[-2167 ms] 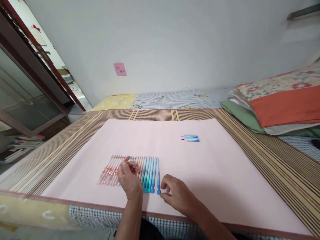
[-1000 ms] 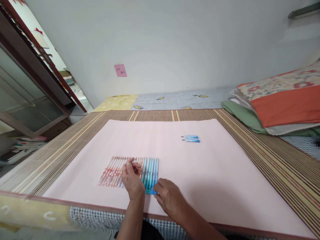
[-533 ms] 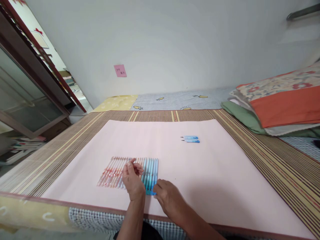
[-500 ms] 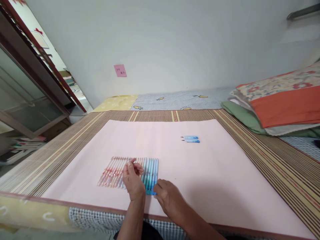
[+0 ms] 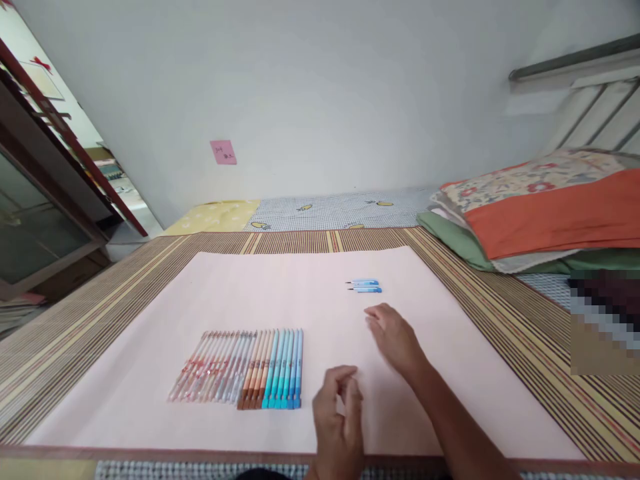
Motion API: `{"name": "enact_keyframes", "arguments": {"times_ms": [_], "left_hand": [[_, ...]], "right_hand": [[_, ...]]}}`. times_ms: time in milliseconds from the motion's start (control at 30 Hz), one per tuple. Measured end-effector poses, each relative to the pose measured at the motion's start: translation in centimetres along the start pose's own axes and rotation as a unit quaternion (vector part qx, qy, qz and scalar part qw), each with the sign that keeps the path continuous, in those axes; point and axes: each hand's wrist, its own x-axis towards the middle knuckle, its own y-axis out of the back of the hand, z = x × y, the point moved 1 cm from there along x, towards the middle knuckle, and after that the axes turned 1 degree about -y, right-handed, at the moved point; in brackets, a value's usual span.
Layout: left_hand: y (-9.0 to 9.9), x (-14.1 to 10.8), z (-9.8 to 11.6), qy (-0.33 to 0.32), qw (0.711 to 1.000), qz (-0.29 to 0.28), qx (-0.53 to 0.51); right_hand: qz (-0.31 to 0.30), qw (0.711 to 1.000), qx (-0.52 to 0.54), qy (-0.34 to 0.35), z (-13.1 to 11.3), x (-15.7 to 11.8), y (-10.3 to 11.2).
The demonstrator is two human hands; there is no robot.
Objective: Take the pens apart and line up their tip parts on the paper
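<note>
- Pale wall (image 5: 320,100) fills the background, with a pink note (image 5: 223,152) stuck to it left of the middle and a dark rail (image 5: 575,59) at the upper right.
- Below the wall lies a checked cloth (image 5: 330,211) with yellow fruit shapes, and in front of it a striped mat (image 5: 295,243) under a large pale pink sheet (image 5: 260,293).
- Folded bedding (image 5: 555,227), orange and floral over green, is heaped at the right edge of the mat.
- On the near left part of the sheet lies a close row of pens, side by side, their upper ends toward the wall: clear pens with pink and red marks (image 5: 200,367) at the left, then greyish ones (image 5: 239,367), orange-brown ones (image 5: 256,367), teal ones (image 5: 278,370) and blue ones (image 5: 299,373) at the right end.
- Two more blue pens (image 5: 367,290) lie crosswise farther back, one just behind the other, dark tips pointing left — well apart from the row.
- Left hand (image 5: 336,420) is to the right of the row and apart from it, fingers curled, with a gap between thumb and forefinger.
- Right hand (image 5: 395,340) is near the two crosswise pens, on their near side — fingers bent toward the thumb; whether their tips meet, I cannot tell.
</note>
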Motion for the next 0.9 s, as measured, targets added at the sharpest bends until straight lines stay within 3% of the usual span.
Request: {"name": "enact_keyframes", "arguments": {"times_ms": [33, 133, 300, 767, 900], "left_hand": [[-0.9, -0.8, -0.2, -0.003, 1.0, -0.026, 0.005], [-2.4, -2.0, -0.9, -0.011, 0.999, -0.029, 0.036], [-2.6, -1.8, -2.0, -0.015, 0.998, -0.025, 0.052], [-3.0, -1.8, -3.2, 0.007, 0.999, -0.027, 0.045], [-3.0, -1.7, -3.6, 0.007, 0.999, -0.038, 0.038]], "right_hand": [[0.015, 0.999, -0.028, -0.013, 1.0, 1.3, 0.4], [-0.002, 0.993, -0.121, -0.013, 2.9, 4.6, 0.2], [-0.042, 0.976, -0.215, -0.005, 4.1, 7.9, -1.9], [-0.041, 0.969, -0.242, 0.001, 6.4, 7.1, -2.7], [-0.013, 0.979, -0.201, -0.005, 6.7, 6.9, -2.7]]}}
